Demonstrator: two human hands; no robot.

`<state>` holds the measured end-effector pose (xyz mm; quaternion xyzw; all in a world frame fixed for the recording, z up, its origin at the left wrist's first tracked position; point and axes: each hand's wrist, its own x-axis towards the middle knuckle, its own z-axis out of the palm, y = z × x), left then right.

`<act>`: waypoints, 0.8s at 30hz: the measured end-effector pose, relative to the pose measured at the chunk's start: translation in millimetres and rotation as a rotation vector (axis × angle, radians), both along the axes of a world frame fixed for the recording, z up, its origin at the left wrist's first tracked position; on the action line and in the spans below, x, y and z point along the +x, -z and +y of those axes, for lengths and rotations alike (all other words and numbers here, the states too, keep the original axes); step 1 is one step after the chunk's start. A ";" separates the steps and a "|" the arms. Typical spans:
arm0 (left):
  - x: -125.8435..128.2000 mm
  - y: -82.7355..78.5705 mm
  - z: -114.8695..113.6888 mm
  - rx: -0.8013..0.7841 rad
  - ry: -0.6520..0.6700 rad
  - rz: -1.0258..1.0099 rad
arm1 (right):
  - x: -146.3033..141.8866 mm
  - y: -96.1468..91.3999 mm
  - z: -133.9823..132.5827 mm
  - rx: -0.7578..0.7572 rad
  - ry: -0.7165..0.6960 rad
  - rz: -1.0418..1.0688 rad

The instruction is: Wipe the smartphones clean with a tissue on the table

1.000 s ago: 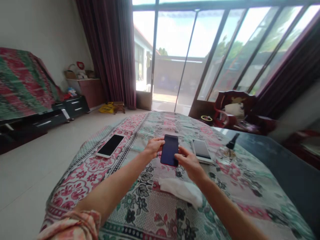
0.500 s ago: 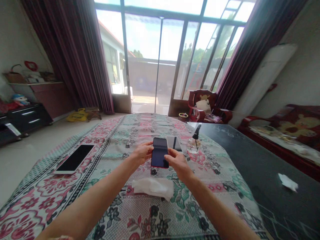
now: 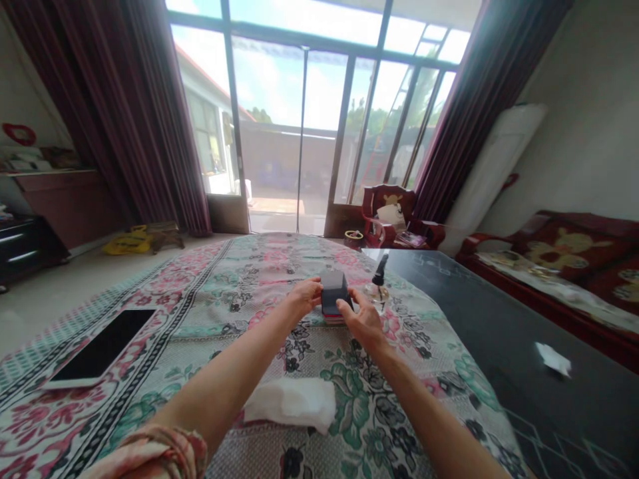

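Observation:
A dark-screened smartphone (image 3: 334, 293) with a red lower edge is held by its two sides between my hands. My left hand (image 3: 305, 297) has its fingers closed on the left edge. On the right edge my right hand (image 3: 364, 320) grips it, thumb over the front near the lower corner. A pale edge shows just under the phone, apparently a light-coloured device beneath it. Right beside my right hand stands a clear bottle with a black pump top (image 3: 380, 273). Nearer to me, a folded white cloth (image 3: 292, 404) lies on the patterned tablecloth (image 3: 279, 352).
A white-framed tablet (image 3: 104, 346) lies at the left of the table. To the right is a dark tabletop (image 3: 479, 346) with a crumpled white tissue (image 3: 554, 360). A red wooden chair (image 3: 389, 213) and sofa (image 3: 574, 266) stand beyond, near glass doors (image 3: 299, 153).
Both hands have carried the phone forward and right, over where the pale device lay. The view has turned a little to the right.

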<state>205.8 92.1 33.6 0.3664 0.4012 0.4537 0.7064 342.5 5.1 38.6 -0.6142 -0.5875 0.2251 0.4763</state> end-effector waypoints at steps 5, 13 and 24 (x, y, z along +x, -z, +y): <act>6.6 2.9 8.8 -0.034 -0.093 0.093 | 2.9 11.9 10.8 0.006 -0.055 -0.035; 12.3 6.9 11.8 -0.017 -0.116 0.199 | 5.2 22.5 13.3 -0.016 -0.011 -0.086; 10.0 2.6 8.7 -0.009 -0.138 0.348 | 2.6 39.5 15.0 0.080 0.016 -0.190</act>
